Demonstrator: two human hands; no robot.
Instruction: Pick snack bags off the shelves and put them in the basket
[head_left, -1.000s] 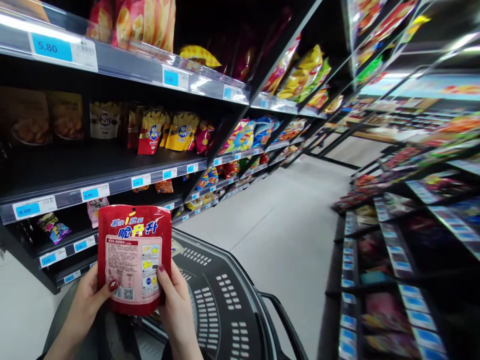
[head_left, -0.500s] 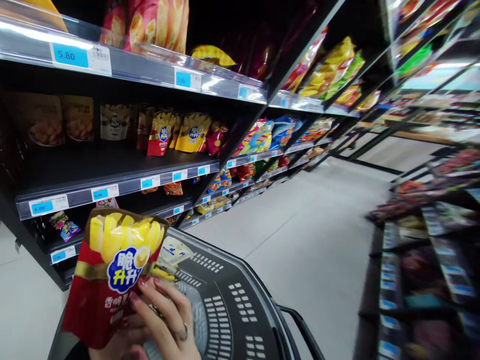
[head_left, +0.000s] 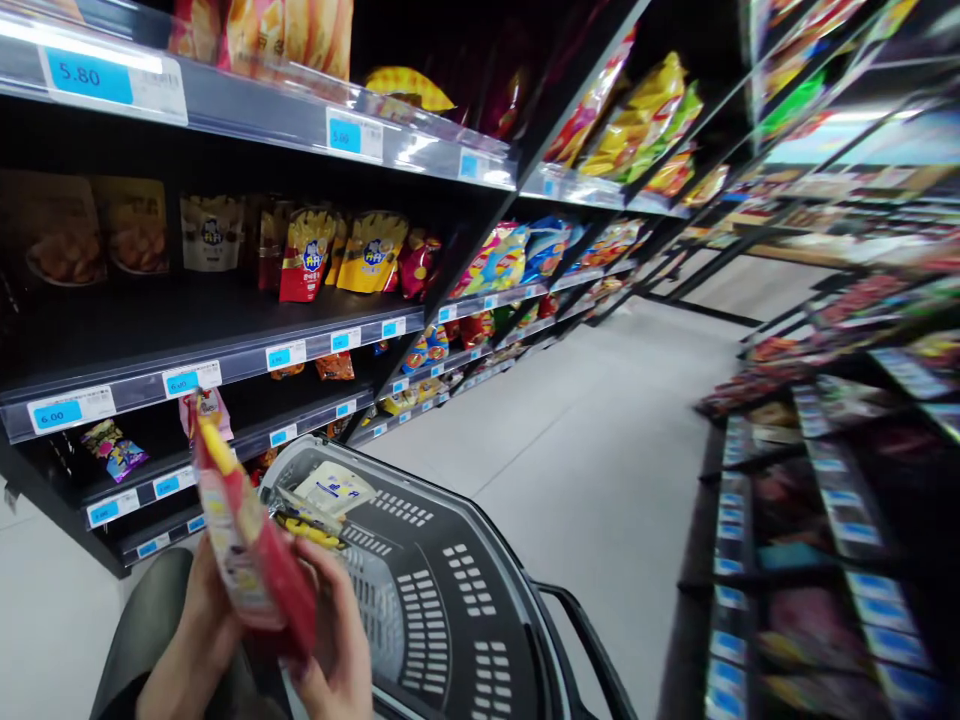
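A red snack bag [head_left: 251, 555] with yellow potato sticks printed on it is turned nearly edge-on in front of me. My left hand [head_left: 193, 625] closes on its left side, with the fingers partly behind the bag. On the other side, my right hand [head_left: 334, 610] grips the lower right edge, its thumb low on the bag. Right beside my hands is a grey and black shopping basket [head_left: 450, 520] with slotted walls. A whitish packet [head_left: 334, 490] and a yellow packet [head_left: 309, 530] lie in it.
A dark shelf [head_left: 187, 320] with price tags runs along the left, holding upright pouches, among them a similar red pouch [head_left: 307, 255] and a yellow pouch [head_left: 373, 255]. A pale floor aisle [head_left: 555, 400] leads ahead. Tiered racks [head_left: 817, 540] line the right side, blurred.
The red bag has turned from front-facing to nearly edge-on. My left hand now shows on its left side, and my right hand's fingers have moved from its front to its edge.
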